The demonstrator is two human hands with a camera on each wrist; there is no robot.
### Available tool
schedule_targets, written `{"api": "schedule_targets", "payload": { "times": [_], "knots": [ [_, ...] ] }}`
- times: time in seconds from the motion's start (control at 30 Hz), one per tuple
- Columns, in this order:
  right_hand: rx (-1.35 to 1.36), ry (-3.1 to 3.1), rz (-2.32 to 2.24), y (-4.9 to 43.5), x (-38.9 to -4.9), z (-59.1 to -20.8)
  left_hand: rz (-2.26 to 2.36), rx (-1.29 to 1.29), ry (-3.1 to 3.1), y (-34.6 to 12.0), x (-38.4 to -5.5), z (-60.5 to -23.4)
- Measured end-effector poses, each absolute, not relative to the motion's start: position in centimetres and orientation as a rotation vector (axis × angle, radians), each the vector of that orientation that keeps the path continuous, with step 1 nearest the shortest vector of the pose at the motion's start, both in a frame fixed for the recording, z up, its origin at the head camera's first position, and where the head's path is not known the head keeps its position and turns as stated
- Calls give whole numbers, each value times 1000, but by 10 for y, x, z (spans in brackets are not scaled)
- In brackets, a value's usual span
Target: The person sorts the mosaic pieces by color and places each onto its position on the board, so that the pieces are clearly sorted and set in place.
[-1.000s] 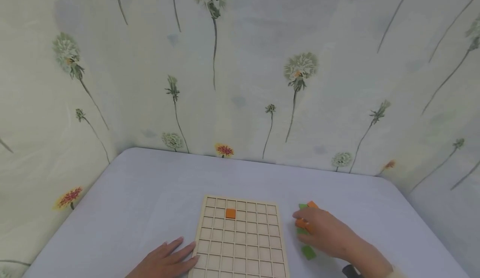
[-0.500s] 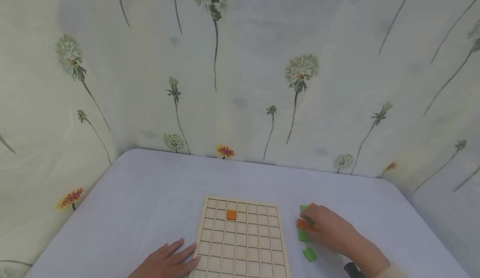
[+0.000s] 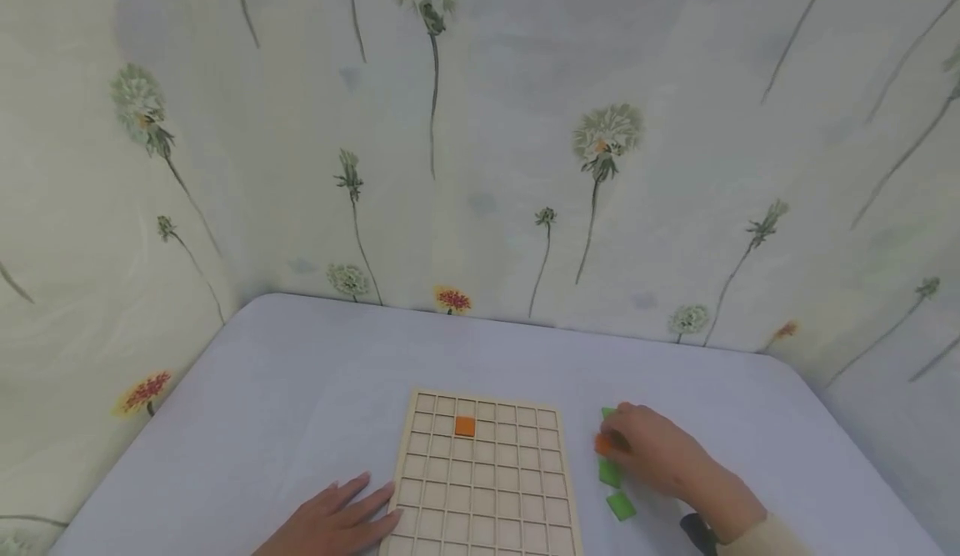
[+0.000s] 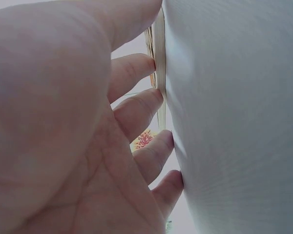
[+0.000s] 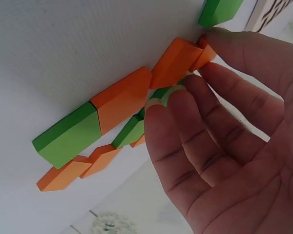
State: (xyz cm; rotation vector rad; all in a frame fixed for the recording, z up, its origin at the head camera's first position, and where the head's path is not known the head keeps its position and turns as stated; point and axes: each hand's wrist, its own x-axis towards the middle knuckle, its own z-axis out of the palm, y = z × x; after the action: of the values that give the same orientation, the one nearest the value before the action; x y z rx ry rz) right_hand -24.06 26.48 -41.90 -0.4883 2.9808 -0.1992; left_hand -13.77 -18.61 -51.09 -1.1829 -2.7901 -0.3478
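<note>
My left hand [image 3: 333,518], fingers spread, gripping nothing, touching left edge of board [image 3: 482,503]; single orange tile [image 3: 465,427] seated in board's second row from far edge, left of middle; my right hand [image 3: 660,452], right of board, thumb and forefinger pinching orange piece [image 5: 205,54], other fingers part-bent; loose tiles [image 5: 122,98], orange and green, beside it on pale table [image 3: 337,373]; green tile [image 3: 621,506] nearest me.
</note>
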Motion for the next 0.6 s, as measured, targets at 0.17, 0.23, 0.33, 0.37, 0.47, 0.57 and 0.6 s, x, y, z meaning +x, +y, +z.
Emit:
{"api": "schedule_targets", "payload": {
  "times": [0.17,0.23,0.33,0.37,0.47,0.57,0.6],
  "knots": [
    [-414,2962,-227,263,-242,-418,-367,-1178,-2801,-186,-136,-509],
    [-396,2959,-241,263,-243,-418,-380,-1181,-2811,-187,-137,-508],
    [-387,2965,-250,264,-244,-418,-376,-1194,-2821,-187,-139,-506],
    [-392,2968,-256,265,-244,-418,-382,-1197,-2820,-187,-139,-505],
    [-381,2962,-282,266,-244,-418,-391,-1204,-2818,-188,-139,-504],
    [-377,2954,-293,265,-243,-419,-402,-1203,-2811,-188,-138,-505],
    [-370,2951,-296,265,-243,-419,-404,-1202,-2809,-189,-137,-505]
  ]
}}
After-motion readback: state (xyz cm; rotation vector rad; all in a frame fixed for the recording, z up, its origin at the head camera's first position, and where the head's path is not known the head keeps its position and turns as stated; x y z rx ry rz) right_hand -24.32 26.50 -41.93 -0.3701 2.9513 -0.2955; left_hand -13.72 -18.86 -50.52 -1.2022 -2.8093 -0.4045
